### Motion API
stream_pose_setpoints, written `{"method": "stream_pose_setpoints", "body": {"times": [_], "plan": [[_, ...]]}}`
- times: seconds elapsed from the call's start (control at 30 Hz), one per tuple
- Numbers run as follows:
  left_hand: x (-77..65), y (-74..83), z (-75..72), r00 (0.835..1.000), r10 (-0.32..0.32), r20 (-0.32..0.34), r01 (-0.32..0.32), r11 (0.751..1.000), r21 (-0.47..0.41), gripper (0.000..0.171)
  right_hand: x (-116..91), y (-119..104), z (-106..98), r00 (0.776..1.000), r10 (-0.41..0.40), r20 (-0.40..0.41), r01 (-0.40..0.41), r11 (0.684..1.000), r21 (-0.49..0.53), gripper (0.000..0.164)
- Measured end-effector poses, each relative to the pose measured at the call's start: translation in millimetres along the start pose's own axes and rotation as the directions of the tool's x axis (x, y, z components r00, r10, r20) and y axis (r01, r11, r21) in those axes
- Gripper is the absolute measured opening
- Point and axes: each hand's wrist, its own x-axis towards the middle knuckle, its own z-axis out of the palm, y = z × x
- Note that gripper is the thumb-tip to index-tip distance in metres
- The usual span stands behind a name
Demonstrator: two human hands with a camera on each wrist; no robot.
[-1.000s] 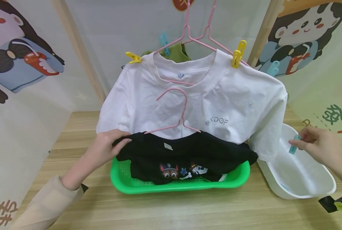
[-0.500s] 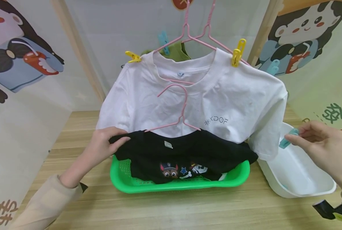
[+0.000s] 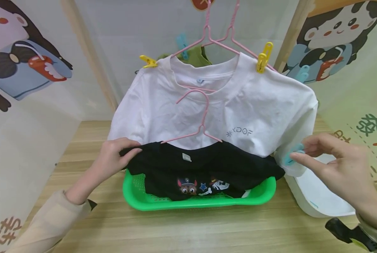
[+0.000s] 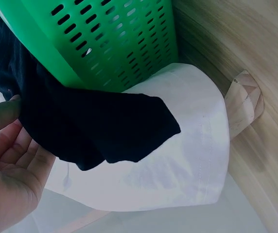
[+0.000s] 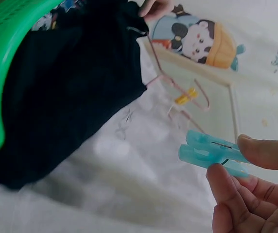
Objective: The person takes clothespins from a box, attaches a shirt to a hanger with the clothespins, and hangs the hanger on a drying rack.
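My left hand (image 3: 117, 154) pinches the left shoulder of a black T-shirt (image 3: 201, 172), thumb in front and fingers behind. A pink hanger (image 3: 204, 116) sits inside that shirt, its hook standing up from the neckline. The shirt's lower part lies in a green basket (image 3: 195, 206). Between thumb and fingers my right hand (image 3: 340, 168) holds a light blue clothespin (image 5: 212, 153), off to the right of the black shirt's right sleeve. Behind hangs a white T-shirt (image 3: 264, 109) on another pink hanger, with a yellow clothespin (image 3: 262, 58) at one shoulder and a second yellow clothespin (image 3: 148, 61) at the other.
A white tub (image 3: 321, 196) stands to the right of the basket, partly behind my right hand. Farther back hangs a green garment (image 3: 196, 58) with a blue clothespin (image 3: 182, 45). Everything stands over a wooden tabletop (image 3: 176, 232) with printed walls around it.
My right hand has come left from over the white tub toward the black shirt's right sleeve, carrying the blue clothespin. The left hand keeps its pinch, and the hanger and collar have risen slightly.
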Motion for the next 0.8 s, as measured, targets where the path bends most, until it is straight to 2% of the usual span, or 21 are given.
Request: {"method": "stream_pose_setpoints", "body": {"times": [0.07,0.27,0.43,0.6,0.8], "plan": [[1.6,2.9,-2.2,1.000,-0.003,0.008,0.003,1.000,0.018,0.016,4.5,-6.6,8.4,1.000,-0.020,0.018,0.020,1.000,0.007,0.024],[2.9,6.1,-3.2,1.000,0.002,0.001,-0.002,1.000,0.026,0.020,18.2,-22.4,35.6,0.996,-0.045,0.078,0.034,0.991,0.133,0.034],[2.2,5.9,-2.7,1.000,0.002,0.009,-0.002,1.000,0.024,0.019,26.6,-34.6,55.1,0.994,-0.078,0.076,0.059,0.973,0.224,0.031],[1.0,5.6,-2.6,1.000,0.003,0.008,-0.003,1.000,0.014,0.019,34.0,-45.7,67.1,0.991,-0.118,0.069,0.094,0.954,0.286,0.029],[0.0,5.5,-3.4,1.000,-0.007,0.010,0.007,1.000,0.011,0.019,40.3,-59.5,76.0,0.988,-0.101,0.117,0.055,0.937,0.345,0.027]]}}
